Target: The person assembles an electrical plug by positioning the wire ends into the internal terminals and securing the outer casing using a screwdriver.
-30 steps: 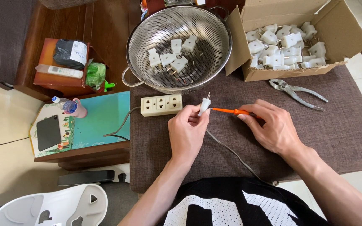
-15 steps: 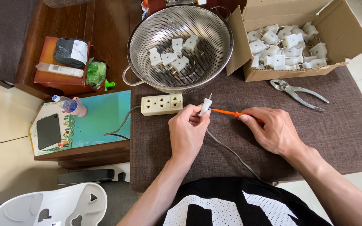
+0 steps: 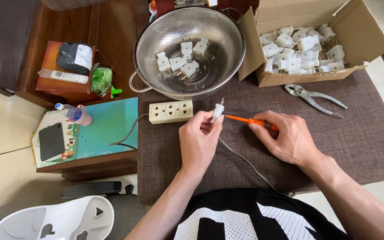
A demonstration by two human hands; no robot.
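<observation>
My left hand [image 3: 198, 141] holds a small white plug [image 3: 218, 111] upright between thumb and fingers, its two metal prongs pointing up. A grey cord [image 3: 245, 162] trails from the plug toward my body. My right hand [image 3: 290, 138] grips an orange-handled screwdriver [image 3: 244, 120], whose tip touches the side of the plug. A cream power strip [image 3: 170, 111] lies just left of the plug on the dark brown cloth [image 3: 361, 138].
A metal colander [image 3: 227, 66] holding several white plugs sits behind the strip. An open cardboard box [image 3: 361, 40] of more white plugs stands at the back right, pliers [image 3: 314, 98] in front of it. A teal board [image 3: 103, 129], a bottle [image 3: 74, 114] and a wooden tray [image 3: 54, 86] lie left.
Both hands have stayed nearly still. The screwdriver tip remains against the plug, with only a slight shift of the right hand.
</observation>
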